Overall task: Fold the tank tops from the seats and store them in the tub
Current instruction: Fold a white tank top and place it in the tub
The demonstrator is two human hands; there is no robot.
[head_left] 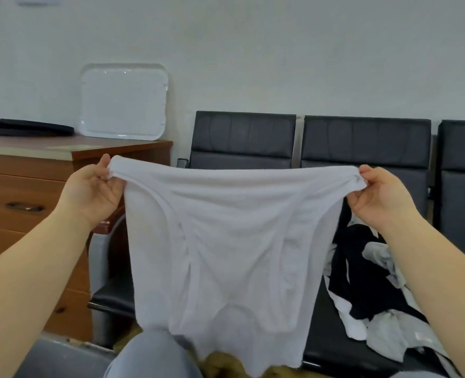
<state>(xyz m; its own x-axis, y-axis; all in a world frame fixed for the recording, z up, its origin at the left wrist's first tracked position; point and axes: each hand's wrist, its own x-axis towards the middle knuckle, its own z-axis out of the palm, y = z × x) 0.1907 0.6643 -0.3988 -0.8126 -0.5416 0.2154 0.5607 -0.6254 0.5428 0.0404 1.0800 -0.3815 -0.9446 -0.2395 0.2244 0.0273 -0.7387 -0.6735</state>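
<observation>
A white tank top (pixel 226 255) hangs spread out in front of me, held up in the air by its two upper corners. My left hand (pixel 89 192) pinches the left corner between thumb and fingers. My right hand (pixel 376 197) pinches the right corner the same way. The cloth hangs down to my knees and hides most of the left seat. A heap of black, white and grey tank tops (pixel 368 296) lies on the middle black seat (pixel 362 137), just under my right forearm. At the bottom left a grey curved rim (pixel 62 356) shows; whether it is the tub I cannot tell.
A row of black padded seats (pixel 242 137) stands against the white wall. A wooden drawer cabinet (pixel 29 186) stands to the left, with a white tray (pixel 123 100) leaning on the wall and a dark flat object (pixel 32 126) on top. My grey-trousered knee (pixel 149 356) is below.
</observation>
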